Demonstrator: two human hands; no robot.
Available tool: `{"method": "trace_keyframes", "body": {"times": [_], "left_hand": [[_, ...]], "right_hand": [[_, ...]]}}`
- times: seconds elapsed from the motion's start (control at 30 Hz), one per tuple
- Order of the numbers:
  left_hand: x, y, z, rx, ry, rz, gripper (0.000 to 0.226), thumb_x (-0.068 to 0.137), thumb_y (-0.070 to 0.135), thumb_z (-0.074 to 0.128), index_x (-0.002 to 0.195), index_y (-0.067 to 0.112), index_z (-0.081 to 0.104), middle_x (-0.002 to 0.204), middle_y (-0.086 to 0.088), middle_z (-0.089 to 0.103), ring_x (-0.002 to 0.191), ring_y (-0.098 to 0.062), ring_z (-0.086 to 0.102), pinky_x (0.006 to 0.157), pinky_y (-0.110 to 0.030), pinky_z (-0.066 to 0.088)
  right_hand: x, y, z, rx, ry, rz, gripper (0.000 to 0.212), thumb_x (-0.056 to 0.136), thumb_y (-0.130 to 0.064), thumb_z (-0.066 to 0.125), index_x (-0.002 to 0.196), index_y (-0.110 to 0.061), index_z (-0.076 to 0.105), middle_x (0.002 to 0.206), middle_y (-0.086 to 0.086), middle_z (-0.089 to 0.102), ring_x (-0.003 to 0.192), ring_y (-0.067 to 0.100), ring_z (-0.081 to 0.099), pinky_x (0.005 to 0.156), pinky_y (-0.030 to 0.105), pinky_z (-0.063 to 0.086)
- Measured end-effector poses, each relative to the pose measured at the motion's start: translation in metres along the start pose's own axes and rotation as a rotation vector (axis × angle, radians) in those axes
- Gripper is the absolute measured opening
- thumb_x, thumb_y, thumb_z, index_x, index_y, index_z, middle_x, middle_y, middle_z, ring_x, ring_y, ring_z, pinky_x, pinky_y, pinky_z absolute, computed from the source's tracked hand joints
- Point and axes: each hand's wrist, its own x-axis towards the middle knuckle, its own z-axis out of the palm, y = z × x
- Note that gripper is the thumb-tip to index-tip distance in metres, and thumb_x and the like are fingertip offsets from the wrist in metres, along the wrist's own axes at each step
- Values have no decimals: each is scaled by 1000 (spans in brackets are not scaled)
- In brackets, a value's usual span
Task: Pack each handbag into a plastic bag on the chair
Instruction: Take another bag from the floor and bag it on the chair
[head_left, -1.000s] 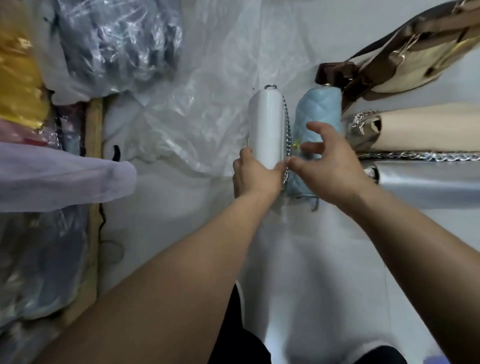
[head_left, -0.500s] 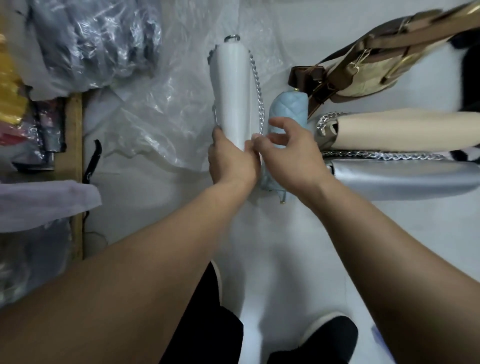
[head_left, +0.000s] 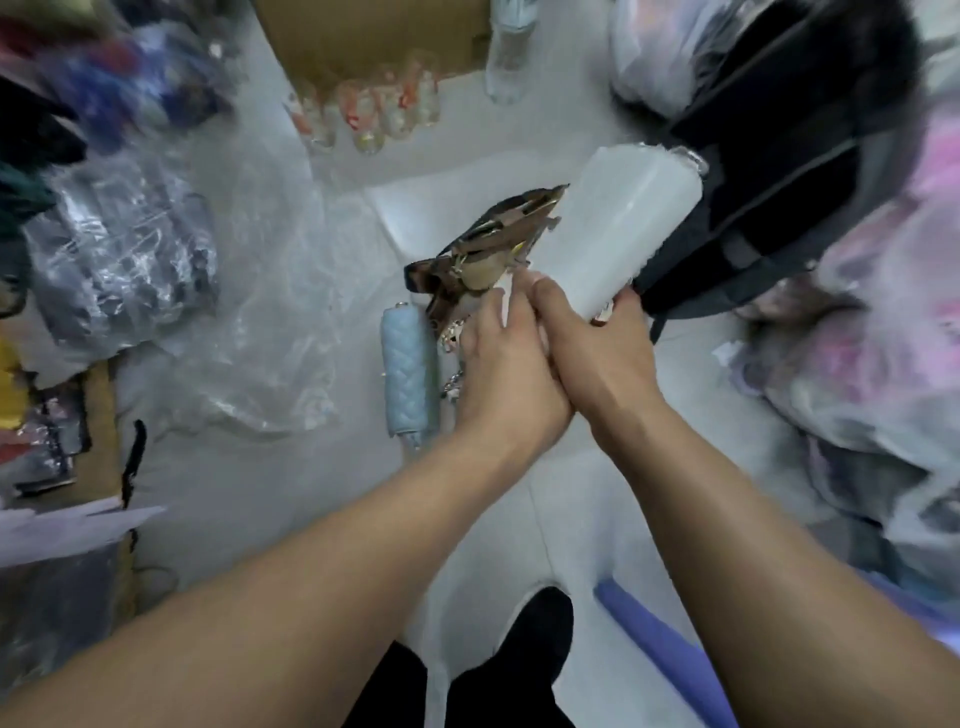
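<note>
Up off the pale surface comes the white handbag (head_left: 618, 244), now tilted toward the upper right. The left hand (head_left: 501, 364) and right hand (head_left: 592, 358) grip its lower end, wrists together, forearms converging. Best keep that two-handed hold and steer it to the clear plastic bags (head_left: 249, 322) at centre left, past the light blue handbag (head_left: 408, 374).

White handbag (head_left: 618, 228) now off the floor, lifted up and rightward, gripped at its near end by both hands, left (head_left: 501, 364), right (head_left: 597, 348); light-blue handbag (head_left: 408, 374) left alone below.
</note>
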Motion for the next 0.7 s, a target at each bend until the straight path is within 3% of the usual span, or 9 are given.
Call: {"method": "trace_keyframes", "body": {"times": [0.1,0.2,0.27,0.33,0.47,0.6,0.7], "left_hand": [[-18,54,9,38,-252,82,81,76,40,59,151,32,31,148,2,36,140,-23,28,111,-33,28],[-30,95,23,-24,-384,73,61,79,45,48,139,38,47,146,12,39,139,-11,21,111,-32,20],[-36,116,40,-69,-374,78,36,89,40,51,124,37,59,125,16,47,133,-14,28,112,-35,27],[-42,135,59,-114,-342,73,29,86,45,53,112,36,60,107,17,47,126,-20,42,109,-43,39],[-68,159,99,-114,-376,163,43,87,50,55,126,32,55,128,2,53,123,-27,52,104,-48,45],[-119,176,144,-110,-523,261,54,92,45,59,142,32,44,139,2,46,130,-21,43,112,-43,37],[-167,186,178,-107,-669,339,61,85,53,56,142,36,42,138,2,50,130,-21,45,110,-47,40]], "right_hand": [[-6,-8,-71,111,81,119,48,77,-42,75,119,-22,65,99,-10,77,87,11,76,78,35,64],[-19,-4,-133,186,160,191,29,86,-28,66,113,-19,68,95,-3,79,83,18,77,69,45,66],[-32,6,-165,201,199,218,26,85,-30,65,109,-20,70,95,-3,79,85,20,77,76,50,65],[-49,19,-192,179,240,237,29,80,-38,66,105,-25,70,96,-5,79,88,20,77,81,51,64],[-91,49,-245,53,310,251,31,83,-42,69,111,-29,67,101,-12,73,93,14,71,87,45,61],[-145,89,-303,-50,369,338,37,78,-50,71,110,-31,64,102,-14,69,96,14,67,86,39,57],[-189,123,-333,-50,420,435,42,74,-47,68,112,-30,65,103,-10,70,98,19,67,87,41,57]]}}
